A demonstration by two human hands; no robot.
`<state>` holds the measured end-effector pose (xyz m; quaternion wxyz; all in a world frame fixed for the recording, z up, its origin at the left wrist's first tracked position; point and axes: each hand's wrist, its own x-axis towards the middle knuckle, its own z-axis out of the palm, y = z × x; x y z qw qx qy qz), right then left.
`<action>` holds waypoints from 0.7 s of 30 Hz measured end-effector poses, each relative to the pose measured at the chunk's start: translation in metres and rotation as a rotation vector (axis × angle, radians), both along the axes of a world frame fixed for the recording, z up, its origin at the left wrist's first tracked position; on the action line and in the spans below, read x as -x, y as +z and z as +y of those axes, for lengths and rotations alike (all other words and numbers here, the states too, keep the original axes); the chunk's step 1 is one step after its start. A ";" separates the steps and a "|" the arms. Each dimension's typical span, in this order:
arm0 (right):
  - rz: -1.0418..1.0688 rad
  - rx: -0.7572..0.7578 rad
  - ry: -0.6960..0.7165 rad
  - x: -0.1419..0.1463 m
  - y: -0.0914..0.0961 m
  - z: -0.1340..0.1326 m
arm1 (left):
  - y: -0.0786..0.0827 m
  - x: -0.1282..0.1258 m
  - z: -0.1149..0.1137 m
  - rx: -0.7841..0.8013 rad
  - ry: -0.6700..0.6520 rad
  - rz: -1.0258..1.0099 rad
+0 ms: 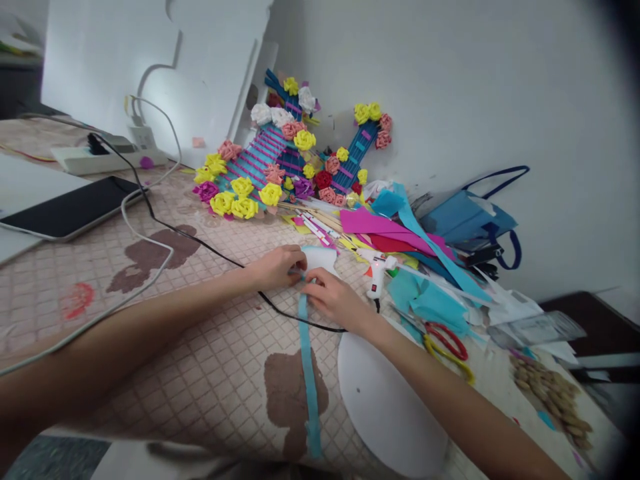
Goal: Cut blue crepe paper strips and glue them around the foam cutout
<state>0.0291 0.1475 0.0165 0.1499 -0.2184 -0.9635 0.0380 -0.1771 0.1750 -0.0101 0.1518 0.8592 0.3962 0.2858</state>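
Observation:
My left hand [280,267] and my right hand [330,293] meet over the table, fingertips almost touching. Both pinch the upper end of a long light-blue paper strip [307,363], which trails down toward the table's near edge. Just behind the fingers is a curved white piece [323,259] with a bluish edge; whether the strip touches it is hidden by my fingers. Under my right forearm lies a white rounded board [385,400]. A white hot glue gun [376,277] with a small red light rests to the right of my right hand.
Flower-covered paper models [265,153] stand against the wall. Coloured paper sheets [395,230], scissors [447,347] and a heap of peanut-like pieces [550,397] lie on the right. A black cable [210,252] crosses near my hands; a tablet [75,207] and power strip [107,159] are left.

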 end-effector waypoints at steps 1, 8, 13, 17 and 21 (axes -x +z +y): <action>-0.006 -0.015 0.030 -0.001 0.000 0.001 | 0.000 0.000 0.000 -0.001 0.001 0.000; -0.040 -0.105 0.119 -0.024 0.010 0.009 | 0.002 -0.001 -0.002 -0.014 0.001 0.016; -0.120 -0.199 0.128 -0.030 0.013 0.012 | 0.005 -0.002 -0.003 -0.030 0.022 0.077; -0.125 -0.200 0.115 -0.030 0.014 0.011 | 0.006 -0.006 -0.005 -0.041 0.075 0.125; -0.136 -0.196 0.115 -0.030 0.015 0.010 | 0.007 -0.008 -0.007 -0.044 0.105 0.144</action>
